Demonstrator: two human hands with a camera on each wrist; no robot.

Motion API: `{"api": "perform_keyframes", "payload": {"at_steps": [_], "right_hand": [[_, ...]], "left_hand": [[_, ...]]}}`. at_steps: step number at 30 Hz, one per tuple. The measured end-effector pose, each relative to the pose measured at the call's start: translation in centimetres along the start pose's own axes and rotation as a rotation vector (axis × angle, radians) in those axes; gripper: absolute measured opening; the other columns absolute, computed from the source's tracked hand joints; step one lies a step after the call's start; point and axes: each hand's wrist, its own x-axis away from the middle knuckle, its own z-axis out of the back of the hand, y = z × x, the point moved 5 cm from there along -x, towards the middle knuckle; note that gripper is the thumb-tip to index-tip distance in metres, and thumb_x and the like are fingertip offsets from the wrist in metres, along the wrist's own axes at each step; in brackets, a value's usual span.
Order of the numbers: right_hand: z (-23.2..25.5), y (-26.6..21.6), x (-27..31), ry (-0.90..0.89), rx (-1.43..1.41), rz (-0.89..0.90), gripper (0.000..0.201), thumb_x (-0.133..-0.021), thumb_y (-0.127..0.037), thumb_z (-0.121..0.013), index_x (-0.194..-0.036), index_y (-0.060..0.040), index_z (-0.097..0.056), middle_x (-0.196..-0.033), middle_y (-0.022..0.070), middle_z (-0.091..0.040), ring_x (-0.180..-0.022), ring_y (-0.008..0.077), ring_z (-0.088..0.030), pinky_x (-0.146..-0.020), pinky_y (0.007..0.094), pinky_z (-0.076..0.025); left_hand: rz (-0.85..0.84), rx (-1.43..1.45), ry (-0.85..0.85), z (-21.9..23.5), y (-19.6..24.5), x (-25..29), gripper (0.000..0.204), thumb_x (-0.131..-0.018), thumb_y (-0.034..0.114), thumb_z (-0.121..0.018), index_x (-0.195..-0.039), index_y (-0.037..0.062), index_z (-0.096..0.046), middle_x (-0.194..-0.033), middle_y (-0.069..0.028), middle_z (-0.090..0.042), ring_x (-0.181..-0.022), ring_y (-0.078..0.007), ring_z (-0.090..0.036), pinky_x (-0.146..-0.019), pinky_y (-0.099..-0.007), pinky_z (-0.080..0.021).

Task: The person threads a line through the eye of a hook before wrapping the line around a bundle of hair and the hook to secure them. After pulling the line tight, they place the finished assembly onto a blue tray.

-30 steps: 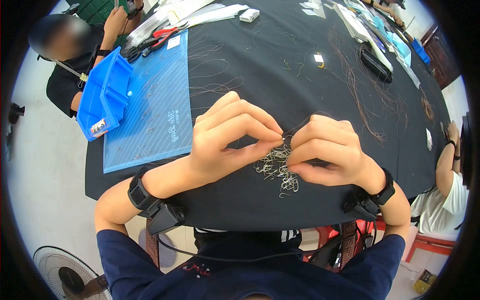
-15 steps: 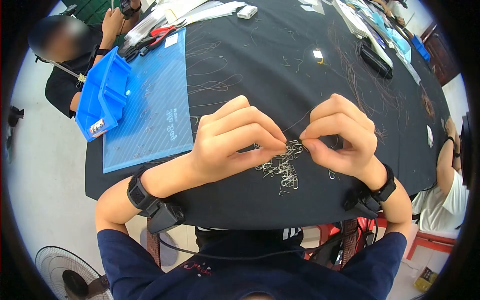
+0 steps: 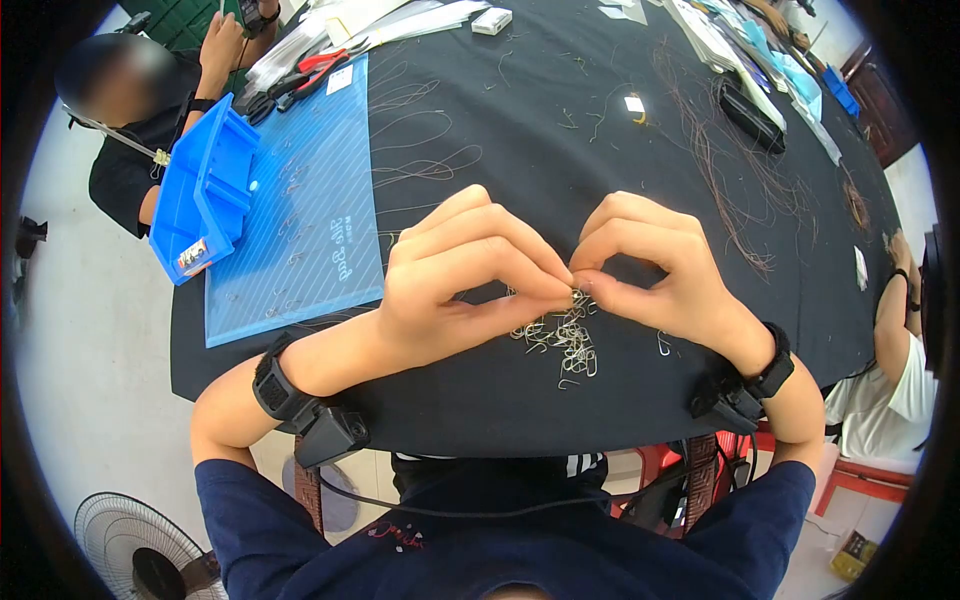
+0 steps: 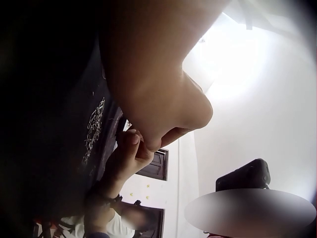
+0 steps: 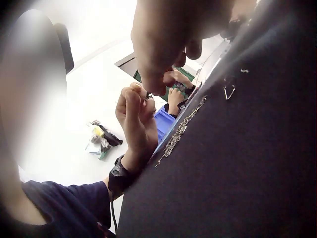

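Above a pile of small metal hooks (image 3: 572, 345) on the black cloth, the two hands meet at their fingertips. The left hand (image 3: 455, 265) pinches something tiny between thumb and fingers, probably a hook, mostly hidden. Thumb and index finger of the right hand (image 3: 660, 260) are pinched together against the left fingertips; a thin line there is too fine to follow. One separate hook (image 3: 664, 344) lies below the right hand. In the right wrist view the hook pile (image 5: 181, 131) lies beneath both hands, and a single hook (image 5: 229, 92) rests apart.
A blue mat (image 3: 300, 220) with hooks and looped lines lies at left, a blue bin (image 3: 205, 195) on its edge. Red-handled pliers (image 3: 318, 68) and plastic sleeves are at the back left. Brown line strands (image 3: 725, 190) and a black case (image 3: 750, 116) lie at right. Other people sit around the table.
The right hand first moved away to the right, then came back to touch the left fingertips. A single hook came into view below the right hand. The left hand shifted only slightly.
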Motion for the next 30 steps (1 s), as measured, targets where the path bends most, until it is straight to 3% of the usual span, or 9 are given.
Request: {"api": "perform_keyframes", "payload": {"at_steps": [4,19,23,26,30], "right_hand": [[-0.1,-0.1,0.0,-0.046,0.021,0.026,0.012,-0.069,0.001,-0.072,-0.078,-0.004,-0.066,-0.076,0.0048,-0.062,-0.07,0.017,-0.058,-0.061,0.0281,-0.044],[0.0,-3.3,-0.4,0.035,0.295,0.429,0.021,-0.058,-0.004,-0.078,-0.076,-0.0063,-0.068,-0.073,0.0023,-0.059,-0.058,0.0147,-0.051,-0.048,0.0266,-0.036],[0.0,-2.2,0.4,0.107,0.244,0.448,0.022,-0.057,-0.002,-0.077,-0.077,-0.0062,-0.068,-0.073,0.0033,-0.059,-0.057,0.0145,-0.05,-0.047,0.0265,-0.035],[0.5,-3.0,0.1,0.102,0.271,0.457,0.023,-0.058,-0.001,-0.075,-0.079,-0.0059,-0.068,-0.074,0.004,-0.059,-0.058,0.0146,-0.05,-0.048,0.0263,-0.035],[1.0,-3.2,-0.1,0.147,0.266,0.413,0.023,-0.059,0.0,-0.074,-0.08,-0.0053,-0.069,-0.076,0.0048,-0.06,-0.059,0.0154,-0.051,-0.049,0.0266,-0.036]], "left_hand": [[0.02,-0.021,0.044,0.2,-0.2,0.1,0.023,-0.065,-0.001,-0.08,-0.083,0.0062,-0.069,-0.087,-0.0055,-0.069,-0.07,-0.0126,-0.051,-0.061,-0.0251,-0.033],[0.014,-0.191,0.082,0.6,0.1,0.0,0.02,-0.065,0.0,-0.08,-0.079,0.007,-0.068,-0.084,-0.0047,-0.069,-0.067,-0.0133,-0.052,-0.061,-0.0264,-0.034],[0.007,-0.195,0.062,0.4,0.0,0.0,0.02,-0.063,0.002,-0.081,-0.078,0.0077,-0.069,-0.085,-0.0039,-0.069,-0.067,-0.0129,-0.052,-0.06,-0.026,-0.034],[-0.016,-0.234,0.076,0.2,0.2,-0.4,0.018,-0.061,0.005,-0.081,-0.073,0.0107,-0.068,-0.08,0.0024,-0.067,-0.064,-0.0124,-0.049,-0.052,-0.0232,-0.039],[-0.048,-0.199,0.032,-0.4,0.2,0.0,0.02,-0.061,0.006,-0.082,-0.077,0.0097,-0.07,-0.081,-0.0004,-0.069,-0.064,-0.0123,-0.049,-0.055,-0.0249,-0.032]]}}
